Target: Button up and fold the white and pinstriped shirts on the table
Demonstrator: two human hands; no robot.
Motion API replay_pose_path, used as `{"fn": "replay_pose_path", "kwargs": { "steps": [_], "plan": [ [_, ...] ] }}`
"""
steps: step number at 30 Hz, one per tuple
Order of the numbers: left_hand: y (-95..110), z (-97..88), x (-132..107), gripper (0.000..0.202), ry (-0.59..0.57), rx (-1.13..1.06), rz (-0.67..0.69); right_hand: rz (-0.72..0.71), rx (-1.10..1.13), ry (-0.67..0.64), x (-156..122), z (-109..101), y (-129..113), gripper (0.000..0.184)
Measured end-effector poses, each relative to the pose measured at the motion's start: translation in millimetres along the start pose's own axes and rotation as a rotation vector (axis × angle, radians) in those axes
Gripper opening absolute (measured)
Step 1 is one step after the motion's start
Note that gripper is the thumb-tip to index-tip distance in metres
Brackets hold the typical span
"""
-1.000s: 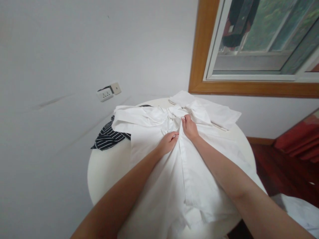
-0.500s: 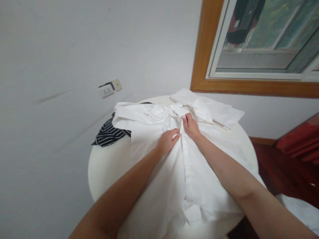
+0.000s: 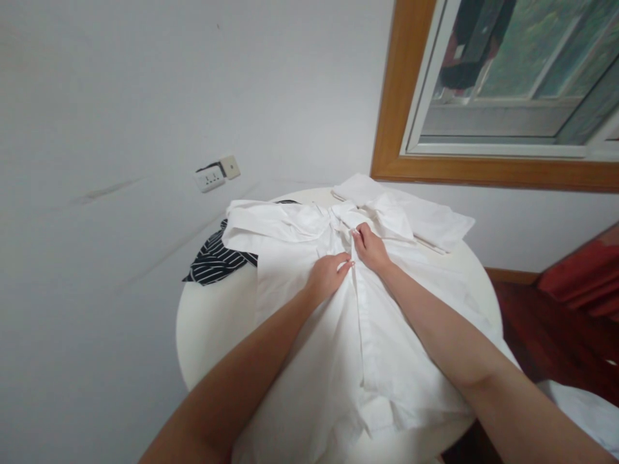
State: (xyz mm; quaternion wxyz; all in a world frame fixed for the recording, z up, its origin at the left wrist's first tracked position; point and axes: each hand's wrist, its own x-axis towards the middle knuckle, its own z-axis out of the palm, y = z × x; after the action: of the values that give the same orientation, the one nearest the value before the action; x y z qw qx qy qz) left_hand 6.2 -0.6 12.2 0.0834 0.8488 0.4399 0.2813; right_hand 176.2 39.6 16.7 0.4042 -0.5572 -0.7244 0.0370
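Note:
A white button-up shirt (image 3: pixel 387 335) lies spread over a round white table (image 3: pixel 207 322), its collar end toward the wall. My left hand (image 3: pixel 326 276) pinches the left edge of the shirt's front opening near the chest. Beside it, my right hand (image 3: pixel 370 248) is closed on the right edge of the placket, fingertips curled into the cloth. The two hands nearly touch at the seam. Both forearms stretch across the shirt's lower half.
A black garment with white stripes (image 3: pixel 217 261) pokes out from under the shirt at the table's left. A wall socket (image 3: pixel 215 175) sits above it. A wood-framed window (image 3: pixel 503 96) is at upper right, with red furniture (image 3: pixel 580 277) and dark floor below.
The hands stay together on the shirt's front edges, with only small finger shifts. The view has drifted slightly.

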Motion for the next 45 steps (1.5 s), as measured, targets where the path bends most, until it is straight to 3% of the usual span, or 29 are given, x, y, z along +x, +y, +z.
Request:
{"fn": "replay_pose_path", "kwargs": {
  "steps": [15, 25, 31, 34, 39, 45],
  "plan": [
    [10, -7.5, -2, 0.028, -0.046, 0.188, -0.126, -0.066, 0.044, 0.036, 0, -3, -6, 0.022],
    [11, -12.6, -5, 0.031, -0.039, 0.276, 0.125, -0.026, 0.101, 0.083, 1, -1, -1, 0.022],
    [8, -15.5, -2, 0.029, -0.092, 0.327, 0.165, 0.019, 0.124, 0.085, 1, -2, 0, 0.022],
    [1, -20.2, 1, 0.029, -0.023, 0.263, 0.126, 0.089, 0.122, 0.160, 4, -2, 6, 0.022],
    [-16, -39.8, 4, 0.034, 0.192, 0.165, 0.006, 0.256, 0.135, 0.319, 13, 1, 25, 0.021],
    [-30, -47.3, 6, 0.033, 0.264, 0.216, 0.038, 0.257, 0.160, 0.251, 29, -2, 29, 0.021]
  ]
}}
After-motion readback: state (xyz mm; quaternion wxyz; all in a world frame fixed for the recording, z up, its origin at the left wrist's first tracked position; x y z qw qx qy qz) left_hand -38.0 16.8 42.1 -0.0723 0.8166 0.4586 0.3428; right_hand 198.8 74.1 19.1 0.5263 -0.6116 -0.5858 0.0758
